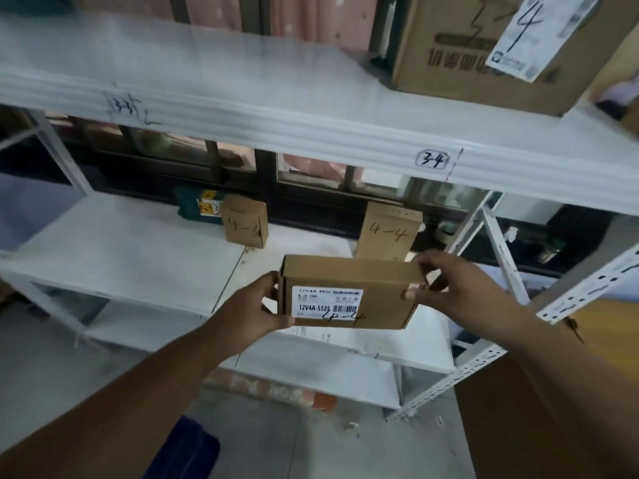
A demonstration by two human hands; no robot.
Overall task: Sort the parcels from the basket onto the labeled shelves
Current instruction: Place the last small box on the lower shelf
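The small brown box (349,293) is up in the air, just in front of the card marked 4-4 (389,233). The box has "4-4" written on its sticker too, so that spot looks like its home.

It could go wrong from here. The box might bump the card marked 4-4 and knock it flat. It might also land too near the front edge of the lower shelf (131,257) and tip off. Or it could slide left toward the card marked 4-3 (246,225), which is the wrong spot.

The left hand (249,305) holds the box's left end, fingers curled round it. The right hand (449,288) pinches the right end, thumb in front and fingers (427,262) over the top.
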